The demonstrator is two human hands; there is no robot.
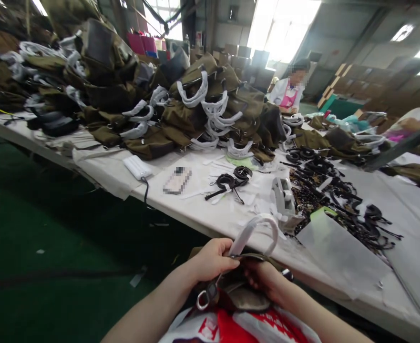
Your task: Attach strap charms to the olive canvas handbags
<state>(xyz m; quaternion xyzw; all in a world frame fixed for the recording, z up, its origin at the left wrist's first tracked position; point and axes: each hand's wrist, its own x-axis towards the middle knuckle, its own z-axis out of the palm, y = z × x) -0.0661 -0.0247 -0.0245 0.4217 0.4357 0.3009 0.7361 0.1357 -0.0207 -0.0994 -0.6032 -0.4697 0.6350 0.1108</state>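
Observation:
An olive-brown handbag (247,297) is held close against my body, its handle (247,233) wrapped in white and standing up toward the table. My left hand (215,259) pinches the bag's rim at the base of the handle, with thumb and fingers closed on it. On the other side, my right hand (263,276) reaches into the mouth of the bag, fingers curled at the fabric and their tips hidden. A metal ring (202,299) hangs from a dark tab at the bag's left side.
A white table (195,212) runs across in front of me. Piled olive bags (181,114) cover its far side. Coiled black straps (233,178), a phone (177,180), a white tape dispenser (284,200) and heaped straps (320,186) lie nearer. One person (288,93) is beyond the table.

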